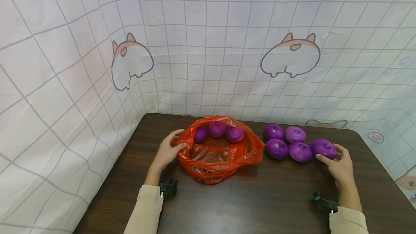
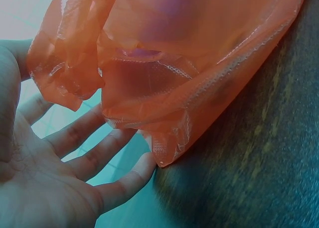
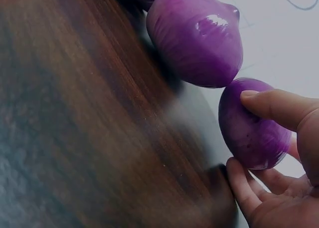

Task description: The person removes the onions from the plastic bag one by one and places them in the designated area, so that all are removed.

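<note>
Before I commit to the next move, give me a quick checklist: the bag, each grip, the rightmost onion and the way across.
1. Red bag open at the mouth: ok, onions show inside.
2. Left grip on the bag: ok, it holds the edge at the bag's left.
3. Right grip on the rightmost onion: ok, held between thumb and fingers.
4. That onion off the table: cannot tell.
5. That onion apart from its neighbor: cannot tell, their outlines meet.
6. Straight way to the bag, level with the table: not ok, four other onions lie between.
</note>
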A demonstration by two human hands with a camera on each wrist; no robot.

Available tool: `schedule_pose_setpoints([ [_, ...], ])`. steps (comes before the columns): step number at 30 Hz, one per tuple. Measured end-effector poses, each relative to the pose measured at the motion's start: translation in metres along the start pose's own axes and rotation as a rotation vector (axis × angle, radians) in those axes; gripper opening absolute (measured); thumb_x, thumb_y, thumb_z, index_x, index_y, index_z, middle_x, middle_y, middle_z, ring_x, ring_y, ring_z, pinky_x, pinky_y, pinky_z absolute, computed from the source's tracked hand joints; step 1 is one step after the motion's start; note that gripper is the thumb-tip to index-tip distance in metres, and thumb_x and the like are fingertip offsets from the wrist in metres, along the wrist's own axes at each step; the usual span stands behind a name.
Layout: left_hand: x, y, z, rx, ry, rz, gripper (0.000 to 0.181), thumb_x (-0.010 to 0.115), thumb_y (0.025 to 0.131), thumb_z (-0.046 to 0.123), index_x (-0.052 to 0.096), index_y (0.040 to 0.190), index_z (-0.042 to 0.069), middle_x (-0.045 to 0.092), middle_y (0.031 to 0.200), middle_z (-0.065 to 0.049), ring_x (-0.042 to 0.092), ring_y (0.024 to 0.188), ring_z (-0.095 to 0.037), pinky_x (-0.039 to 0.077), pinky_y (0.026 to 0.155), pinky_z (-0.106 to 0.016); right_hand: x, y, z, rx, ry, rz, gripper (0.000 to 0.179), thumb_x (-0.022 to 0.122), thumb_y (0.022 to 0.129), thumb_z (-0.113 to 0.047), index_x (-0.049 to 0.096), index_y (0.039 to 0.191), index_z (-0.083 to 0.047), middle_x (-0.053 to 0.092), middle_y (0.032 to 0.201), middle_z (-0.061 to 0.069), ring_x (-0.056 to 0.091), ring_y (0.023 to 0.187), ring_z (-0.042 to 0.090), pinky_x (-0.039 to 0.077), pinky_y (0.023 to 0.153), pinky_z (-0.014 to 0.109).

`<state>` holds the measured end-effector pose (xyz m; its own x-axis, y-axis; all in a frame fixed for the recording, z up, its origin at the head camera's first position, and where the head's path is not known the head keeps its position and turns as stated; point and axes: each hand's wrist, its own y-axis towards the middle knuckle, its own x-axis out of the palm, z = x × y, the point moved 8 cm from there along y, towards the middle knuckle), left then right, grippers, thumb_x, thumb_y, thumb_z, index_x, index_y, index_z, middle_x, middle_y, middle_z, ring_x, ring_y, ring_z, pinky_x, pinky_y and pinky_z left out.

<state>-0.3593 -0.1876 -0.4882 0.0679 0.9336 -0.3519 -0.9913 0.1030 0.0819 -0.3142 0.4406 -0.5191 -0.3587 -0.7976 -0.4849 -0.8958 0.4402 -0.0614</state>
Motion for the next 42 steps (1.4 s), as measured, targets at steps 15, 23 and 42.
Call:
schedule_pose_setpoints([
  [15,0.0,0.001,-0.004,-0.014,0.002,0.006,0.057,0.07,0.097,0.019,0.05,0.151,0.021,0.06,0.141,-0.019,0.059,0.122,-0.038,0.058,0.092,-0.048,0.006,0.008,0.002,-0.052,-0.039,-0.068,0.098,0.077,0.091,-0.038,0.017,0.161,-0.004,0.034,0.157,0.034,0.045,0.121,0.033,0.039,0.071,0.01],
  [23,-0.001,0.0,-0.004,-0.026,-0.003,0.008,0.059,0.07,0.097,0.019,0.049,0.152,0.021,0.059,0.142,-0.019,0.059,0.123,-0.038,0.058,0.092,-0.049,0.009,0.009,-0.001,-0.097,-0.051,-0.085,0.097,0.076,0.092,-0.036,0.016,0.161,-0.002,0.035,0.155,0.036,0.045,0.12,0.033,0.037,0.074,0.013],
  [42,0.0,-0.001,0.001,-0.004,-0.004,0.01,0.055,0.07,0.096,0.018,0.053,0.148,0.025,0.061,0.138,-0.018,0.061,0.118,-0.037,0.059,0.086,-0.043,0.009,0.008,0.002,-0.122,-0.018,-0.093,0.095,0.075,0.094,-0.031,0.015,0.163,-0.005,0.031,0.156,0.034,0.043,0.105,0.004,0.038,0.074,0.011],
])
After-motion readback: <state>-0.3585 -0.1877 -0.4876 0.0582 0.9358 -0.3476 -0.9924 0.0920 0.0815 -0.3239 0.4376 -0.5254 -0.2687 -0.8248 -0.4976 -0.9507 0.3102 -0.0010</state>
